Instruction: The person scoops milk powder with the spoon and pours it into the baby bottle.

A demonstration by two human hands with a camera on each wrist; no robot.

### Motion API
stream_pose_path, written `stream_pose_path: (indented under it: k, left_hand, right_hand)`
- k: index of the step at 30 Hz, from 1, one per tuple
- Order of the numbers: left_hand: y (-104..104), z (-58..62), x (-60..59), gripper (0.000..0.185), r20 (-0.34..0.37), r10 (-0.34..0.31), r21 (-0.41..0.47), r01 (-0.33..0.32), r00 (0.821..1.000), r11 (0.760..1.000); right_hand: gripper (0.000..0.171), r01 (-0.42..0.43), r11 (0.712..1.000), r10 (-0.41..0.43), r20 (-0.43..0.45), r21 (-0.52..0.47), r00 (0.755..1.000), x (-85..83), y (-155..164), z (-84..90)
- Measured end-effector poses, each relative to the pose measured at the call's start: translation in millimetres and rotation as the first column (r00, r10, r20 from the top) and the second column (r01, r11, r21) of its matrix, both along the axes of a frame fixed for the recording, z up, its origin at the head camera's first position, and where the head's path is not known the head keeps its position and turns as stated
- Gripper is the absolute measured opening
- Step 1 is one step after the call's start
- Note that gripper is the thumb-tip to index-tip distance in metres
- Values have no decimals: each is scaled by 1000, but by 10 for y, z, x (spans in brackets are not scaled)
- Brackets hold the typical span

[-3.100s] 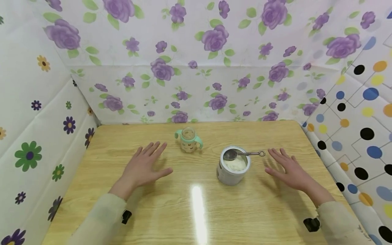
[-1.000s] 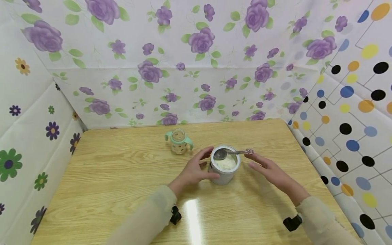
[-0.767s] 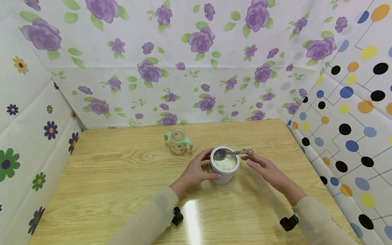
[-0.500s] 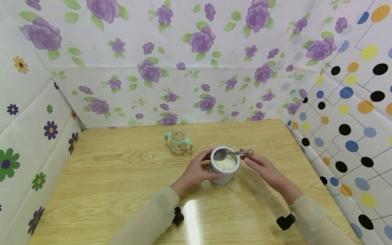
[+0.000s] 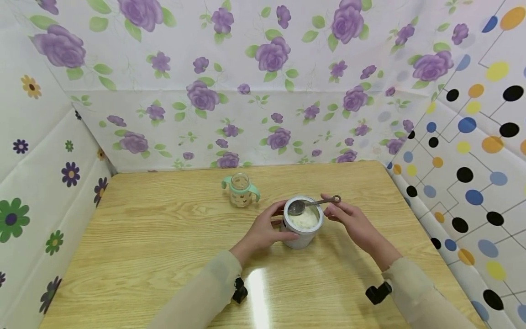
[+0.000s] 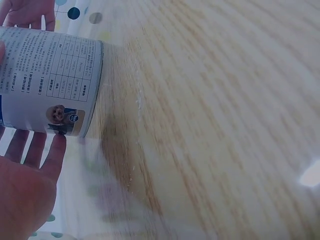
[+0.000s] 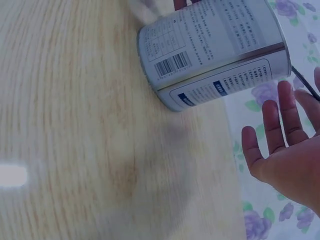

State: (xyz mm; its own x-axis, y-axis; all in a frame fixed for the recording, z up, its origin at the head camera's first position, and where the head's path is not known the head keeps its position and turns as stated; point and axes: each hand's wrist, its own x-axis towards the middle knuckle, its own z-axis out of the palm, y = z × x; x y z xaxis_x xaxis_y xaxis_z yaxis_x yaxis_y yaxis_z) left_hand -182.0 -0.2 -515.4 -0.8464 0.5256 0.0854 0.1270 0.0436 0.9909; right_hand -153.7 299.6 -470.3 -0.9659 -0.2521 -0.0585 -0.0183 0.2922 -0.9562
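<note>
1. Wooden table (image 5: 164, 237): white can (image 5: 302, 238) upright between left hand (image 5: 263, 230) and right hand (image 5: 354, 225).
2. Left hand: grasps the can, presumably steadying it.
3. Right hand: pinches the spoon (image 5: 316, 202) by its overhanging handle, presumably the readier end.

left hand (image 5: 260, 230): from well apart to gripping the can (image 5: 302, 238) | right hand (image 5: 356, 225): from beside to pinching the spoon (image 5: 297, 208) | spoon handle: from nearly level to slanting upward in head view
</note>
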Motion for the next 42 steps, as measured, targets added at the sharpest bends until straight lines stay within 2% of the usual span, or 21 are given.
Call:
stream_pose_path:
  k: [6, 12, 21, 26, 31, 36, 42]
  left_hand:
    - [2, 8, 7, 91, 9, -1, 8, 1, 1000, 1000]
    - [6, 13, 10, 90, 2, 1, 1, -1, 1000, 1000]
    - [2, 12, 15, 90, 3, 6, -6, -6, 1000, 1000]
    - [5, 20, 17, 90, 0, 7, 0, -7, 1000, 1000]
    - [3, 21, 15, 90, 0, 3, 0, -3, 1000, 1000]
    - [-2, 19, 14, 90, -6, 8, -3, -8, 1000, 1000]
    - [0, 7, 12, 89, -5, 2, -1, -2, 1000, 1000]
  right_hand:
    - [48, 41, 997, -41, 13, -64, 999, -100, -62, 70]
    - [54, 54, 997, -52, 28, -64, 998, -156, -108, 166]
    - [53, -4, 997, 6, 17, -77, 1000, -262, -164, 279]
    - [54, -40, 985, 48, 47, -165, 998, -288, -189, 337]
    - [48, -48, 971, 67, 75, -236, 995, -283, -196, 357]
    - [50, -45, 988, 53, 49, -145, 997, -273, -227, 354]
    - [41, -61, 998, 61, -76, -1, 995, -223, -215, 414]
